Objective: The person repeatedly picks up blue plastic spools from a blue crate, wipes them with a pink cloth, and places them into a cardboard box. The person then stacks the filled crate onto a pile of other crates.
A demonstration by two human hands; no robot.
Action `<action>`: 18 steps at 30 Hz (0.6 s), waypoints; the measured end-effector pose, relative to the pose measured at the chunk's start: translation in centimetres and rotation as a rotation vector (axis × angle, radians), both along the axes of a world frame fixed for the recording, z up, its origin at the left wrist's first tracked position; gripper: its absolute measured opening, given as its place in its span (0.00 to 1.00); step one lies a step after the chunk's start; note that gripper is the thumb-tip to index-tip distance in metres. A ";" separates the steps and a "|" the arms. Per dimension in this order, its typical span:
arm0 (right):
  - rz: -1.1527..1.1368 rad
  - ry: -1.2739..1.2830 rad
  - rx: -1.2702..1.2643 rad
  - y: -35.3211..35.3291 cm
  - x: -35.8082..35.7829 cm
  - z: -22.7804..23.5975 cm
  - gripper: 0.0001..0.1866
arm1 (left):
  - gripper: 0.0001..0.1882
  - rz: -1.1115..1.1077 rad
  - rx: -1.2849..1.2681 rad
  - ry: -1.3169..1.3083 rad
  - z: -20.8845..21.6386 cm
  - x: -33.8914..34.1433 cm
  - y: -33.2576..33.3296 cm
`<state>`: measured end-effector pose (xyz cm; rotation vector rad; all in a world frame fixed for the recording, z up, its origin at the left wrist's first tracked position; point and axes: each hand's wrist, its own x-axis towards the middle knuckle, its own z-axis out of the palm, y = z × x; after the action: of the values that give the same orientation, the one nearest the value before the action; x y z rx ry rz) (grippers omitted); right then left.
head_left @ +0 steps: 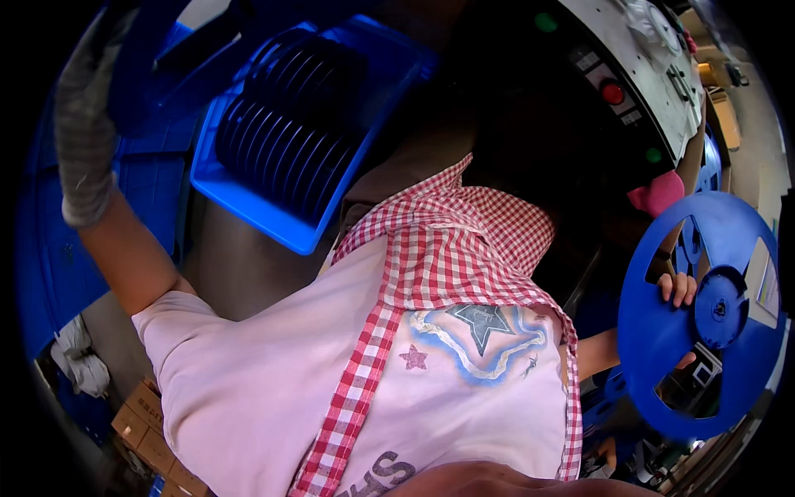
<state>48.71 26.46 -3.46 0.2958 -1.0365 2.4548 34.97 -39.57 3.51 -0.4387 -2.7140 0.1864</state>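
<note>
My left hand (87, 124), in a grey knitted glove, is raised at the far left. It grips the edge of a blue reel (153, 91), which is partly in shadow and cut off by the top of the view; its fingertips are hidden. Out at the right, my bare right hand (679, 290) is closed around the middle of another blue reel (650, 331). Its fingers show through the reel's openings beside the hub, and a pale label sits on the reel's face. Between the hands, a blue plastic bin (281, 236) contains several dark reels (290, 149) standing on edge in rows.
A machine with a pale top (613, 33) stands at the upper right, its dark front bearing a red button (612, 92) and green ones. Blue crates (149, 190) are at the left. Cardboard boxes (153, 427) are stacked at the lower left, near a white bag (80, 356).
</note>
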 end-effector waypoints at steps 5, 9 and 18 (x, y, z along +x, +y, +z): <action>0.136 -0.011 0.059 -1.2 -3.8 -1.9 0.37 | 0.18 0.074 0.530 -0.333 -17.8 -5.0 3.1; 0.174 -0.051 0.075 -1.3 -6.0 -3.6 0.38 | 0.20 0.151 0.510 -0.302 -32.3 -9.3 4.8; 0.220 -0.014 -0.040 0.8 -5.6 -4.3 0.42 | 0.17 0.364 0.506 -0.364 -35.8 -7.9 3.9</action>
<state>43.09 27.22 -7.75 0.3997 -1.0055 2.6734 27.10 -35.62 -32.32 0.1902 -3.0222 -0.5260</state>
